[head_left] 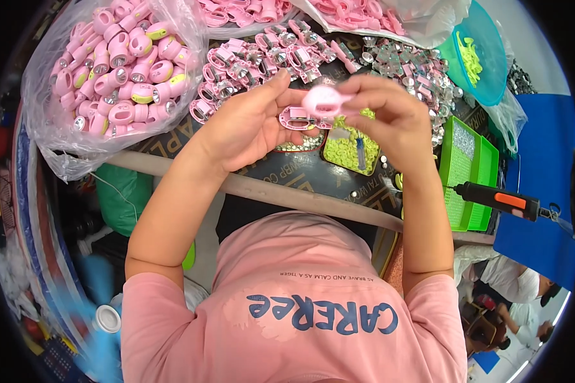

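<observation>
My left hand (252, 124) is curled round the lower half of a small pink flashlight (294, 117), its open side up with parts inside. In my right hand (393, 108), thumb and fingers pinch a pink housing shell (321, 101) with an oval opening, slightly blurred. The shell is just above the flashlight half; whether they touch I cannot tell. Beneath my hands sit a container of small yellow-green parts (348, 153), with a blue-handled tool (361, 153) lying in it, and a dish of small shiny parts (297, 144), partly covered by my left fingers.
A clear bag of pink flashlights (118, 70) stands at left. Behind my hands lie open flashlight halves (255, 60) and reflector assemblies (406, 64). At right are a teal bowl (492, 57), a green tray (452, 198) of screws and a black-orange electric screwdriver (505, 201).
</observation>
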{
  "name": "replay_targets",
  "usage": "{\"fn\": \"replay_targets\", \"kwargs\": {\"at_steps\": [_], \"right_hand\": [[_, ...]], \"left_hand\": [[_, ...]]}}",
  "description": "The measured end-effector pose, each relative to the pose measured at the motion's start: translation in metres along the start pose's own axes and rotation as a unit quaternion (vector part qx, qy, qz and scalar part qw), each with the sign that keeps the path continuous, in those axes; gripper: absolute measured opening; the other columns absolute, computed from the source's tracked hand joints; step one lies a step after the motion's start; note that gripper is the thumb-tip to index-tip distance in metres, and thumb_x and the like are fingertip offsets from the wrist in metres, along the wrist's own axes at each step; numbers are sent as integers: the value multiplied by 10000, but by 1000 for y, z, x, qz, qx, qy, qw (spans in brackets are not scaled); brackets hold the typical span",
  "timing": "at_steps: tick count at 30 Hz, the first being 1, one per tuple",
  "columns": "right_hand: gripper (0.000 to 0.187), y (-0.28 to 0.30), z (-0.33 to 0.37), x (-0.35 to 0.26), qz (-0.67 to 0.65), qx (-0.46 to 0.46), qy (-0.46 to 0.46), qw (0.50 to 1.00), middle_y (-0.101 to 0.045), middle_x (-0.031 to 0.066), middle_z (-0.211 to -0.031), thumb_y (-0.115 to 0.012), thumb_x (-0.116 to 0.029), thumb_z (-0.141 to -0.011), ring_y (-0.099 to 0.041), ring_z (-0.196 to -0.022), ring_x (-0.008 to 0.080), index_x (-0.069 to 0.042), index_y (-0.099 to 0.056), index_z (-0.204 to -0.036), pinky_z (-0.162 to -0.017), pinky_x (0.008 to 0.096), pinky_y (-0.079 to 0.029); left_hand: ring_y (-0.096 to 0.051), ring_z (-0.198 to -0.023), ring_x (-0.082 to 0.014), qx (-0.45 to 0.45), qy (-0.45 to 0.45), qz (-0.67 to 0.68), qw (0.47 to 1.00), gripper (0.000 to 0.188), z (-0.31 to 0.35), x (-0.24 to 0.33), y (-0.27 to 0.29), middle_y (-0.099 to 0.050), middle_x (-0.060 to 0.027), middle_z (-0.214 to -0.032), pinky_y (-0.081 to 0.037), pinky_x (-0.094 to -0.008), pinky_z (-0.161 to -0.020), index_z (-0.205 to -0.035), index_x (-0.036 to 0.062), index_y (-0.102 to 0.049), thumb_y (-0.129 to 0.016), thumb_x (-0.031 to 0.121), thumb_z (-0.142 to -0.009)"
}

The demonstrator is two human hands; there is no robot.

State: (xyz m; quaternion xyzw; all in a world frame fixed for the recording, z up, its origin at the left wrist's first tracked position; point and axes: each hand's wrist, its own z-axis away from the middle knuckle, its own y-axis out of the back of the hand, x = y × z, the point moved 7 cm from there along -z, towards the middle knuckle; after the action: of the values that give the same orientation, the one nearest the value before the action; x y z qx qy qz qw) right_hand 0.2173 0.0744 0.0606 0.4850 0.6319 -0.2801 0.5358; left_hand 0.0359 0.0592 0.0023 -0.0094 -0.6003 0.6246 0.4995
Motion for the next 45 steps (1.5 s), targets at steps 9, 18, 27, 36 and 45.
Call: {"fn": "replay_targets", "kwargs": {"at_steps": [9, 18, 27, 36, 45], "right_hand": [[314, -16, 19, -18, 156, -16, 68, 985, -756, 104, -1100, -807, 95, -753, -720, -1016, 259, -66, -788, -1021, -885, 356, -561], [320, -14, 26, -6, 102, 30, 30, 994, -754, 119, -1154, -846, 8, -760, -717, -1069, 287, -50, -773, -1066, -956, 377, -542], [335, -10, 31, -2, 123, 59, 11, 991, -756, 130, -1131, -838, 8, -774, -722, -1072, 267, -41, -769, -1098, -954, 367, -548], [338, -16, 33, -5, 107, 38, -14, 993, -737, 127, -1149, -811, 58, -787, -716, -1080, 241, -31, -769, -1111, -901, 343, -591], [349, -21, 39, 1, -20, 80, -50, 995, -668, 119, -1251, -759, 100, -853, -688, -1137, 213, 0, -729, -1186, -972, 332, -614]], "left_hand": [[-692, -1074, -225, -45, 34, -53, 997, 708, -6, -13, -10, -715, -174, -1215, -569, -338, -889, -1353, -72, -602, -295, 528, -1136], [-690, -1025, -236, -48, 19, -29, 998, 598, -4, -12, -12, -703, -174, -1195, -583, -360, -855, -1301, -54, -610, -356, 464, -1142], [-693, -1014, -241, -58, 24, -29, 998, 595, -4, -13, -16, -703, -177, -1181, -596, -364, -846, -1303, -63, -613, -363, 452, -1143], [-689, -994, -210, -43, 23, -75, 996, 585, -2, -16, -9, -695, -167, -1184, -591, -328, -858, -1361, -93, -572, -384, 416, -1143], [-671, -863, -146, 20, -78, -126, 989, 364, 9, -15, -25, -681, -95, -1067, -556, -258, -724, -1346, -28, -558, -628, 195, -1067]]}}
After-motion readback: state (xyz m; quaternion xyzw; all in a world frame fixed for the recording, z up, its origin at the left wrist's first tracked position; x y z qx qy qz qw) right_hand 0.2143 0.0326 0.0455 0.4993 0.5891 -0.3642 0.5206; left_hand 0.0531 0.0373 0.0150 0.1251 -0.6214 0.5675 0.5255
